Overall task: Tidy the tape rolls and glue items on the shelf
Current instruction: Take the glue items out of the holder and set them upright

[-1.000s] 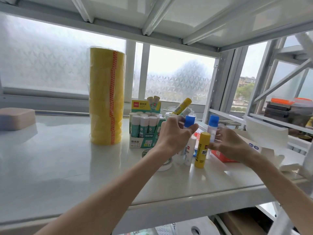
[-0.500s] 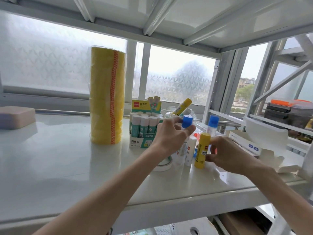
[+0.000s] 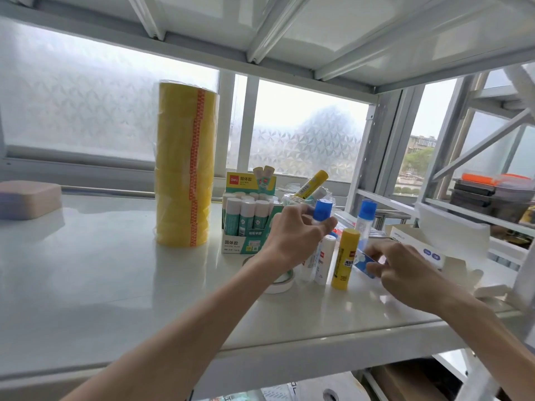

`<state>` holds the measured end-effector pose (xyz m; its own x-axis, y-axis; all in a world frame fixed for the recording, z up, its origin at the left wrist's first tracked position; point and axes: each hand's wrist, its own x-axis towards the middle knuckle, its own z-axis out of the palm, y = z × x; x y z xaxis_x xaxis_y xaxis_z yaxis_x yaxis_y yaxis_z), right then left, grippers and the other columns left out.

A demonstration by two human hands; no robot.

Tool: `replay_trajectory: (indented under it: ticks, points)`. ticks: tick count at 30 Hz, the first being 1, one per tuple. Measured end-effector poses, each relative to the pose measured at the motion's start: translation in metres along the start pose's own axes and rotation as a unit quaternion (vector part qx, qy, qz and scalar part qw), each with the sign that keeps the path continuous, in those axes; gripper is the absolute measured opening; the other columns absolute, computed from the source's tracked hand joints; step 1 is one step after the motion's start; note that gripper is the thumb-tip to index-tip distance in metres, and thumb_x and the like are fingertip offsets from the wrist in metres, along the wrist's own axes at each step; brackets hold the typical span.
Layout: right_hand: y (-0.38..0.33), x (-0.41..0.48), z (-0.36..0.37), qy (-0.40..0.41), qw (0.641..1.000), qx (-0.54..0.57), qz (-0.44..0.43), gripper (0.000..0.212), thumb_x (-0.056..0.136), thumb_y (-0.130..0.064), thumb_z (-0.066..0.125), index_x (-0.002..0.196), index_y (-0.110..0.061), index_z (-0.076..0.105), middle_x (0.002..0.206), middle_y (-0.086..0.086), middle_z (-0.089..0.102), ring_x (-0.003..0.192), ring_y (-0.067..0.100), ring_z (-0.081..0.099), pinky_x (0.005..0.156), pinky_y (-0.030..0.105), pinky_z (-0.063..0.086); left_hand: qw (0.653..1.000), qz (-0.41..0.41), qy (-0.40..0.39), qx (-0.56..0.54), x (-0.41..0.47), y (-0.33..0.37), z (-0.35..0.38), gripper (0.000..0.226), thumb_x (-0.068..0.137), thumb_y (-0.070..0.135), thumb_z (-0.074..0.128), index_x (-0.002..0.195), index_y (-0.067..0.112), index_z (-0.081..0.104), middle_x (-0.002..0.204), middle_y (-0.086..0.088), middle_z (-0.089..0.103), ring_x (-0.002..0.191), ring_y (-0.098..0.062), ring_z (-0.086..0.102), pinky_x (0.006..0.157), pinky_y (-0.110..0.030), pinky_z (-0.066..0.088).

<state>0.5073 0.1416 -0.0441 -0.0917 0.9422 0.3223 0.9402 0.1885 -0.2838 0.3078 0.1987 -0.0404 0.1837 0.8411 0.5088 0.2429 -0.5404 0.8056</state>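
Note:
A tall wrapped stack of yellow tape rolls (image 3: 183,186) stands on the white shelf (image 3: 101,285). To its right sits a green display box of glue sticks (image 3: 246,224). My left hand (image 3: 292,235) grips a blue-capped glue bottle (image 3: 322,211) by its top. Beside it stand a white glue stick (image 3: 325,261) and a yellow glue stick (image 3: 346,259). My right hand (image 3: 405,270) pinches a small clear and blue item (image 3: 366,263) just right of the yellow stick. A small white tape roll (image 3: 279,285) lies flat under my left wrist.
A second blue-capped bottle (image 3: 365,221) stands behind the yellow stick, and another yellow stick (image 3: 311,183) leans in a clear cup. An open white carton (image 3: 428,250) lies at the right. A pinkish block (image 3: 27,199) rests far left. Dark boxes (image 3: 492,198) fill the neighbouring rack.
My right hand dropped from the yellow stick's top to shelf level and took hold of a small clear and blue item. My left hand kept its grip on the blue-capped bottle.

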Motion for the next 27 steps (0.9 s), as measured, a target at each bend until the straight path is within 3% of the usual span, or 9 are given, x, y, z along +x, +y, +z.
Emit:
replay_trajectory:
  ticks: [3, 5, 10, 15, 22, 24, 27]
  points:
    - [0.008, -0.007, -0.005, 0.05, 0.994, 0.088, 0.032, 0.019, 0.09, -0.006, 0.063, 0.097, -0.024, 0.062, 0.092, -0.011, 0.064, 0.068, 0.009, 0.059, 0.056, 0.017, 0.04, 1.0, -0.003, 0.001, 0.001, 0.0, 0.001, 0.0, 0.039, 0.086, 0.041, 0.069, 0.114, 0.014, 0.066, 0.091, 0.007, 0.066, 0.071, 0.001, 0.059, 0.056, -0.011, 0.039]
    - [0.012, -0.012, -0.004, 0.068, 0.985, 0.152, 0.053, 0.019, 0.088, -0.005, 0.065, 0.093, -0.024, 0.062, 0.091, -0.008, 0.066, 0.057, 0.014, 0.059, 0.051, 0.022, 0.045, 1.0, -0.005, 0.001, 0.0, 0.001, 0.001, -0.001, 0.04, 0.085, 0.042, 0.069, 0.113, 0.013, 0.066, 0.091, 0.007, 0.065, 0.072, 0.002, 0.059, 0.055, -0.01, 0.038]
    - [0.011, -0.018, 0.006, 0.114, 0.965, 0.221, 0.079, 0.022, 0.08, -0.001, 0.073, 0.094, -0.015, 0.063, 0.084, 0.002, 0.071, 0.061, 0.017, 0.07, 0.05, 0.027, 0.055, 1.0, -0.009, -0.003, -0.005, 0.002, -0.001, -0.003, 0.041, 0.084, 0.044, 0.069, 0.11, 0.013, 0.066, 0.09, 0.008, 0.066, 0.073, 0.004, 0.06, 0.056, -0.01, 0.041]
    - [0.007, -0.016, 0.01, 0.113, 0.967, 0.212, 0.083, 0.025, 0.076, -0.005, 0.078, 0.098, -0.009, 0.067, 0.084, 0.003, 0.073, 0.06, 0.011, 0.07, 0.048, 0.018, 0.052, 1.0, -0.016, -0.006, -0.002, -0.001, -0.004, -0.007, 0.044, 0.082, 0.05, 0.07, 0.11, 0.016, 0.066, 0.092, 0.011, 0.067, 0.076, 0.008, 0.059, 0.055, -0.007, 0.04]
    - [-0.007, -0.028, 0.0, 0.095, 0.974, 0.182, 0.092, 0.044, 0.07, -0.012, 0.083, 0.11, -0.005, 0.066, 0.09, 0.001, 0.072, 0.069, 0.01, 0.07, 0.051, 0.02, 0.055, 1.0, -0.019, 0.001, 0.0, -0.005, -0.003, -0.014, 0.046, 0.081, 0.054, 0.069, 0.11, 0.018, 0.066, 0.092, 0.012, 0.066, 0.078, 0.007, 0.059, 0.058, -0.01, 0.04]
    - [-0.007, -0.038, -0.024, 0.127, 0.977, 0.145, 0.088, 0.047, 0.066, -0.016, 0.086, 0.109, -0.011, 0.068, 0.088, -0.003, 0.073, 0.071, 0.008, 0.07, 0.054, 0.018, 0.054, 1.0, -0.018, 0.017, -0.005, -0.007, -0.003, -0.018, 0.045, 0.082, 0.054, 0.067, 0.109, 0.018, 0.067, 0.092, 0.011, 0.068, 0.08, 0.004, 0.062, 0.058, -0.01, 0.041]
    - [-0.021, -0.04, -0.086, 0.246, 0.964, 0.1, 0.031, 0.024, 0.071, -0.022, 0.083, 0.092, -0.027, 0.072, 0.073, -0.013, 0.073, 0.066, -0.001, 0.068, 0.055, 0.006, 0.05, 0.997, -0.021, 0.071, -0.016, -0.01, -0.001, -0.027, 0.029, 0.087, 0.05, 0.063, 0.096, 0.023, 0.066, 0.079, 0.021, 0.064, 0.073, 0.01, 0.059, 0.049, -0.003, 0.039]
